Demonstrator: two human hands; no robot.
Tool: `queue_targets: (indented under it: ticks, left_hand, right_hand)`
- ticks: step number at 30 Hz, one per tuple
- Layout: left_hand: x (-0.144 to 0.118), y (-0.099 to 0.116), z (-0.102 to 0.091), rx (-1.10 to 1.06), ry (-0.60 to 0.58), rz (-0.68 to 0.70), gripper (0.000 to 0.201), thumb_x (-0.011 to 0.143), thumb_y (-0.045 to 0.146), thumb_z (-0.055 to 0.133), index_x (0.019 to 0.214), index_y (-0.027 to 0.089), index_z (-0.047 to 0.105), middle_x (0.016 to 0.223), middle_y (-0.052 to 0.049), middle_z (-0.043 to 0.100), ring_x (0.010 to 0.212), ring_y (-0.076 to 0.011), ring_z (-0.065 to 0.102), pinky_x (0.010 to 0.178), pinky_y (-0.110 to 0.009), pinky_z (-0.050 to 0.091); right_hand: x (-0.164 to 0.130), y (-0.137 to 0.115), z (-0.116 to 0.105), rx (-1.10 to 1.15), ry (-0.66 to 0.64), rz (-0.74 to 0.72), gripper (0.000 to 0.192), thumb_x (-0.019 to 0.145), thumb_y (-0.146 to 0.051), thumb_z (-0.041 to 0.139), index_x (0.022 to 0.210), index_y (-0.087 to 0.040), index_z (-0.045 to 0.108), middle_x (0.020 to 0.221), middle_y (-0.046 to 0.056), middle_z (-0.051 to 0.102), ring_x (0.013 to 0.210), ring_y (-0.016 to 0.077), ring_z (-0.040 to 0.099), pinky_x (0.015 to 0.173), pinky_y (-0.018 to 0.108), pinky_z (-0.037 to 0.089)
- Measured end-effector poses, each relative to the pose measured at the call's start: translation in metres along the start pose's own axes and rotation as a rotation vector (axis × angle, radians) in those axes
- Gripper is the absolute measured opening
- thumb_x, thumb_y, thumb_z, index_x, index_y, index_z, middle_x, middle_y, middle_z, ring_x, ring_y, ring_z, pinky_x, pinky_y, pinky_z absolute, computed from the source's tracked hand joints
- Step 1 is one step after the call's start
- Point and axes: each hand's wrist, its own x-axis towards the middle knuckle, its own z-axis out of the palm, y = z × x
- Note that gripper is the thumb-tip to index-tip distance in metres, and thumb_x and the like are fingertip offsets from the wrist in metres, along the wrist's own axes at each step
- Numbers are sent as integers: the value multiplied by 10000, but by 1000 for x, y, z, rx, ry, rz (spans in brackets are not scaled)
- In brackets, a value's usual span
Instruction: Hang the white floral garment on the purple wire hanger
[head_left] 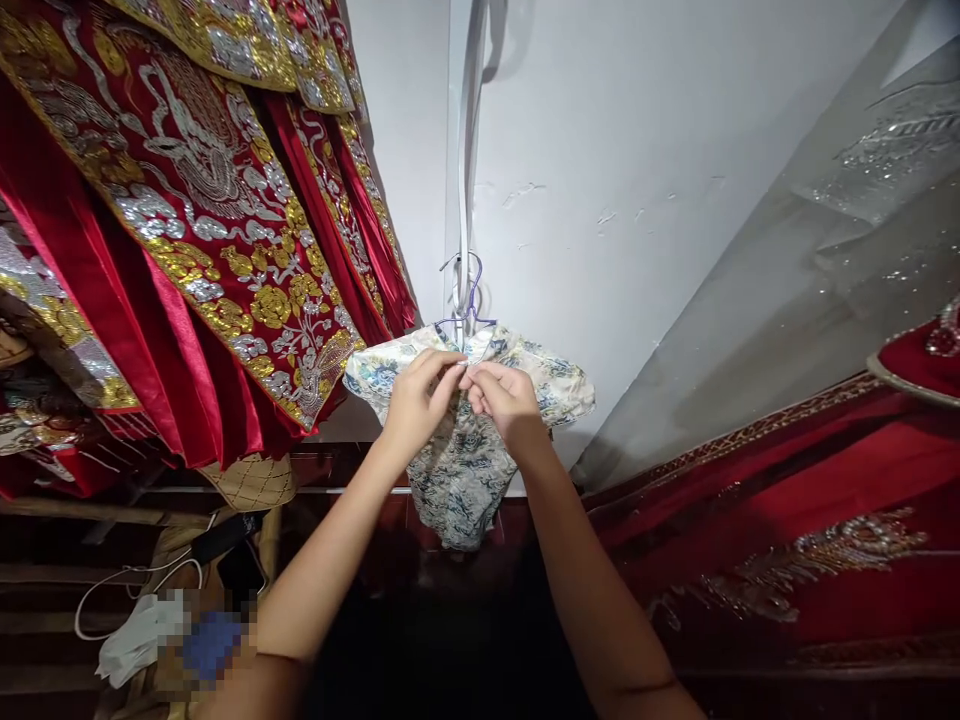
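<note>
Against the pale, scuffed wall (637, 150) hang the big pieces first: to the left, heavy red robes (187, 220) of satin, stiff with gold and silver embroidery in flower and bird shapes, their hems falling in deep folds. To the right, another red garment (787, 520) lies slanted, trimmed with a patterned gold band and a patch of sequinned silver-gold stitching, and above it a filmy grey plastic cover (825, 250) drapes over something glittering. Low on the left, a white cord (127, 580) loops across dark shelving beside a crumpled white cloth (131, 640).

Between all this, at the middle of the wall, hangs a small brocade dress (457, 470), cream with blue and green swirling pattern, short sleeves spread wide and the skirt narrowing to a blunt end. It rides on a thin purple wire hanger (472, 300), whose hook catches a white strap (466, 180) running down the wall.

Both bare forearms reach up and forward, converging at the dress's collar. The left hand (416, 400) is curled, fingers bent in and pinching the fabric at the neckline. The right hand (506, 395) is likewise nearly closed, thumb and fingertips nipping the same spot, so the two hands touch knuckle to knuckle just under the hanger.
</note>
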Motion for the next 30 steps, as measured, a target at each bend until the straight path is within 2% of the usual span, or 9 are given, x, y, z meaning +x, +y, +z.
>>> queue_targets:
  ticks: [3, 6, 9, 12, 14, 19, 23, 28, 30]
  left_hand:
    - [23, 7, -6, 90, -22, 85, 139, 956, 256, 547, 944, 166, 652, 892, -55, 675, 852, -165, 620, 793, -288, 472]
    - [29, -4, -21, 80, 182, 45, 130, 949, 256, 559, 952, 165, 652, 926, -51, 671, 896, -159, 616, 829, -281, 463]
    - [18, -40, -48, -136, 587, -179, 134, 931, 279, 586, 918, 161, 645, 898, -29, 646, 868, -132, 605, 822, -251, 465]
    - [-18, -84, -62, -581, 853, -623, 175, 927, 293, 574, 817, 157, 581, 709, 17, 574, 656, -84, 557, 698, -205, 470]
    - [-51, -102, -54, -696, 789, -858, 255, 923, 311, 571, 722, 164, 516, 604, 36, 514, 542, -69, 492, 627, -194, 459]
    - [-112, -101, -3, -687, 556, -941, 272, 823, 350, 686, 694, 151, 552, 639, 3, 576, 611, -102, 569, 679, -242, 491]
    - [-103, -81, 17, -634, 239, -846, 276, 746, 368, 769, 748, 137, 619, 728, -9, 621, 728, -133, 581, 748, -256, 477]
    - [-74, -39, 16, -579, 8, -528, 284, 932, 451, 553, 884, 173, 581, 809, -9, 577, 773, -137, 548, 754, -261, 459]
    - [-69, -19, 14, -579, -42, -469, 250, 940, 425, 555, 914, 178, 587, 832, -18, 575, 787, -145, 552, 759, -267, 463]
  right_hand:
    - [6, 20, -5, -76, 61, -52, 238, 869, -353, 556, 721, -177, 616, 481, -48, 443, 455, 100, 384, 468, 242, 270]
    - [1, 54, -13, -205, 96, 25, 265, 860, -357, 548, 670, -180, 606, 480, -52, 399, 444, 99, 334, 459, 255, 223]
    - [-19, 80, -16, -229, 87, 92, 292, 857, -355, 543, 622, -186, 585, 480, -45, 410, 455, 106, 358, 474, 259, 250]
    - [-45, 90, -11, -104, 66, 109, 285, 859, -354, 547, 630, -188, 589, 485, -42, 432, 478, 116, 409, 505, 258, 303]
    - [-62, 93, -4, -11, 67, 136, 280, 862, -348, 547, 637, -186, 590, 480, -45, 433, 472, 112, 404, 510, 257, 304]
    - [-90, 103, -10, 49, 65, 232, 327, 866, -353, 530, 585, -187, 529, 467, -48, 375, 455, 100, 315, 481, 261, 219]
    - [-89, 98, -35, -276, -148, 228, 386, 873, -390, 563, 546, -185, 535, 507, -19, 407, 509, 124, 365, 505, 274, 255]
    - [-77, 86, -35, -400, 47, 50, 286, 833, -440, 665, 983, -200, 624, 964, 56, 644, 883, 223, 569, 786, 328, 446]
    - [-74, 82, -26, -330, -154, 57, 394, 779, -414, 735, 1083, -197, 611, 1064, 66, 653, 989, 254, 586, 872, 362, 462]
